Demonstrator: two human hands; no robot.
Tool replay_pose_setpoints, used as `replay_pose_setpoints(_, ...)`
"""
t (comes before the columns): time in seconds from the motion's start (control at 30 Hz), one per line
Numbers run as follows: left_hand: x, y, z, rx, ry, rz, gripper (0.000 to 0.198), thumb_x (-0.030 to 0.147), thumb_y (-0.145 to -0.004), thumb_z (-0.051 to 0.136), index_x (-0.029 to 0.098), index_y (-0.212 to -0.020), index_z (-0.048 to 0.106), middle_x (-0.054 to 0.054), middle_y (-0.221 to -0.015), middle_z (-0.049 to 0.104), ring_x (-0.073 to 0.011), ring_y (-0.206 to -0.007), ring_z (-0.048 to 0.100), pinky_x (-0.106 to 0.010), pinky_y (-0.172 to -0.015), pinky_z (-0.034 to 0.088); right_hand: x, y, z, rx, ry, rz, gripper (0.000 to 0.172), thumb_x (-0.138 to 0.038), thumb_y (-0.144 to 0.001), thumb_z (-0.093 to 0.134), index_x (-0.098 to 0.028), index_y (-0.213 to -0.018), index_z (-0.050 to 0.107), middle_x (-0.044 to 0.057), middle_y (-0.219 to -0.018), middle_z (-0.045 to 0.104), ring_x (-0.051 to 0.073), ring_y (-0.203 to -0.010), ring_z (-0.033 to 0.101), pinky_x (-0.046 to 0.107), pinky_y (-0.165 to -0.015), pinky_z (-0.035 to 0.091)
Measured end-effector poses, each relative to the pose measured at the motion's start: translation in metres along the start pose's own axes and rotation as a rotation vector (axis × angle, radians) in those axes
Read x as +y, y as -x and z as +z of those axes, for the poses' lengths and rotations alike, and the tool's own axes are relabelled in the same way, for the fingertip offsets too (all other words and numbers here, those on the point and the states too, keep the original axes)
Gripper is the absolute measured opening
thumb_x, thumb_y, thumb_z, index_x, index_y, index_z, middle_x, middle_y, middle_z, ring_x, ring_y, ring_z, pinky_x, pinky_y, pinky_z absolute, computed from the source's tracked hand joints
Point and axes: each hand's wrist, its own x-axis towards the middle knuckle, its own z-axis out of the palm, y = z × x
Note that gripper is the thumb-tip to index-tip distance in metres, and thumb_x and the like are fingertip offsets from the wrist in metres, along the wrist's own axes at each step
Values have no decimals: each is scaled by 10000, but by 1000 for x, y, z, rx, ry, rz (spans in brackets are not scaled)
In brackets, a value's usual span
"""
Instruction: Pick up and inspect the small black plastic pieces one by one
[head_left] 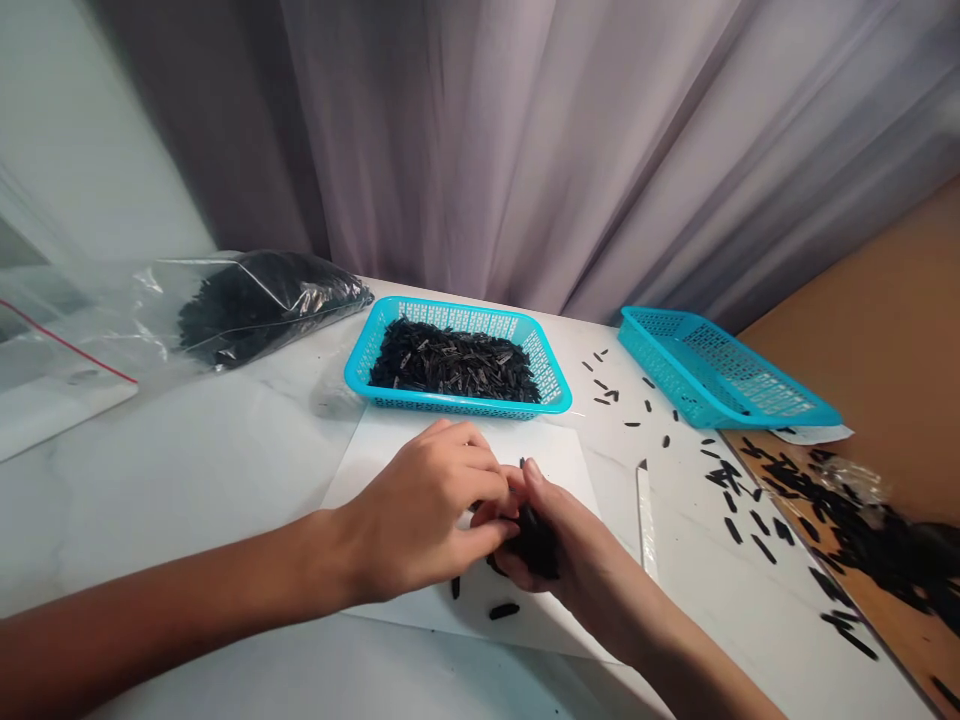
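My left hand [420, 515] and my right hand [566, 550] meet over a white sheet [390, 450] on the table. The right palm is cupped round a bunch of small black pieces [536, 545]. The left fingers are curled and pinch at that bunch. A few loose black pieces [504, 610] lie on the sheet just below the hands. Beyond the sheet stands a blue basket [555, 395] filled with the same black pieces.
A second blue basket [720, 375] stands at the right, with nothing visible in it. Black pieces [739, 500] are scattered on the white table right of the sheet, next to a thin white strip [646, 520]. A clear bag [255, 300] of black pieces lies far left. A brown board [885, 560] holds a heap.
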Motion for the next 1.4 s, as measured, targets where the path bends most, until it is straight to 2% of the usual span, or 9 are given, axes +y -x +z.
replay_pose_setpoints(0.2, -8, -5, -14, 206, 55, -4, 59, 112, -820, 751, 161, -853, 758, 0, -783, 760, -150, -777, 628, -295, -736, 489, -9, -2, -9, 107, 23, -48, 254, -343, -923, 619, -146, -764, 622, -7, -702, 522, 76, -539, 292, 272, -514, 151)
replay_pose_setpoints(0.37, -7, -5, -19, 256, 110, -52, 137, 65, -777, 778, 164, -870, 762, 7, -813, 764, -131, -798, 661, -252, -741, 524, -8, -2, -12, 179, 77, -146, 259, -371, -890, 687, -153, -757, 645, -16, -689, 525, 70, -528, 262, 280, -502, 132)
replay_pose_setpoints(0.6, -7, -5, -19, 258, 95, -57, 112, 104, -787, 782, 179, -868, 766, 8, -802, 762, -146, -768, 653, -283, -715, 521, -13, 3, -8, 262, 185, -253, 246, -403, -863, 719, -165, -807, 695, -37, -621, 454, 93, -545, 254, 290, -503, 143)
replay_pose_setpoints(1.4, -3, -6, -19, 271, 85, -5, 38, 164, -816, 774, 178, -851, 770, -5, -778, 778, -154, -703, 656, -292, -671, 533, -10, 5, -10, 249, 188, -248, 350, -438, -905, 659, -163, -690, 635, -29, -595, 435, 83, -511, 235, 291, -489, 130)
